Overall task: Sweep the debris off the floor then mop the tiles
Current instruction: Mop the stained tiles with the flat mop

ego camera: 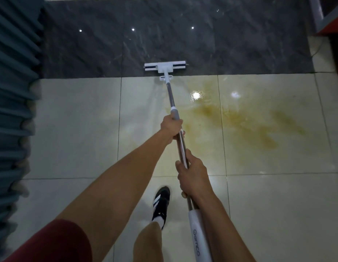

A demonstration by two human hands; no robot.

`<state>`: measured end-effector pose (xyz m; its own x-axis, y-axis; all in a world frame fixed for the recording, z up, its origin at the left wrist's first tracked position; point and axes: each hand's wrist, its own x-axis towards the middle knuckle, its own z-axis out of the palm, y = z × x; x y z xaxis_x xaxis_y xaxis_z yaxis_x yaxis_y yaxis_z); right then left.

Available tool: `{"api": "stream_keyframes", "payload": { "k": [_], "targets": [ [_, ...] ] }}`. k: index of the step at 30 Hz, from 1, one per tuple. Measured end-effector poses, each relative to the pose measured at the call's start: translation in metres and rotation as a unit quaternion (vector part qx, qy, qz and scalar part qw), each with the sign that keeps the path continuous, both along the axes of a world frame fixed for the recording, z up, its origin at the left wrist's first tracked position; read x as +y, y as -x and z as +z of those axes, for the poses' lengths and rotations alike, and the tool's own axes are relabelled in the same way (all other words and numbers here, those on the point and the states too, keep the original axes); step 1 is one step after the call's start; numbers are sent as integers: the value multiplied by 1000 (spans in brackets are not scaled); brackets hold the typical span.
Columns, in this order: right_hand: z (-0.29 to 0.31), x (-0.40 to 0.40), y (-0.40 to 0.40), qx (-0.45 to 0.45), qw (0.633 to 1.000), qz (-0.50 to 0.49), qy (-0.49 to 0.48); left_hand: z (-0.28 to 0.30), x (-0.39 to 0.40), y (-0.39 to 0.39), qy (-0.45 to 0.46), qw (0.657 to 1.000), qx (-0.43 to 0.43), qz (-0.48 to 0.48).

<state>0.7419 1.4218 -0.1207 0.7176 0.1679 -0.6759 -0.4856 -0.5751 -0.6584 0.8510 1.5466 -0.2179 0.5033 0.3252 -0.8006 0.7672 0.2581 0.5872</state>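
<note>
While both hands, left hand (172, 127) and right hand (192, 176), grip the mop (165, 68), its head should probably cross the yellow stain (240, 120) in overlapping strokes.

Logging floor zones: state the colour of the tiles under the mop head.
Dark grey marbled tiles, clearest in the head view.

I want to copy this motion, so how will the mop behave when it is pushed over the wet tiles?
The mop probably stays stiff: its metal pole looks straight under both hands. The flat wide head likely glides rather than rolls, as the tiles shine wet. It seems light, though the left hand and right hand both grip it.
</note>
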Motion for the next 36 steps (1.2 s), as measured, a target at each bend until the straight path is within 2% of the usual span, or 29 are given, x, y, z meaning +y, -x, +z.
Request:
{"api": "stream_keyframes", "payload": {
  "k": [4,8,14,23,29,36],
  "targets": [
    [-8,44,-69,3,1000,-8,3,-3,37,-61,41,999,-32,1],
    [-19,82,-129,18,1000,-22,-8,-3,75,-117,37,999,-19,-25],
    [-37,88,-151,29,999,-32,-31,-11,87,-145,6,998,4,-70],
    [-25,41,-77,50,995,-60,-59,3,38,-86,-17,990,33,-139],
    [-13,-27,26,66,995,-73,-32,10,-41,8,-41,979,46,-196],
    [-6,-103,166,61,993,-99,-23,16,-122,136,7,973,58,-222]
  ]
}}
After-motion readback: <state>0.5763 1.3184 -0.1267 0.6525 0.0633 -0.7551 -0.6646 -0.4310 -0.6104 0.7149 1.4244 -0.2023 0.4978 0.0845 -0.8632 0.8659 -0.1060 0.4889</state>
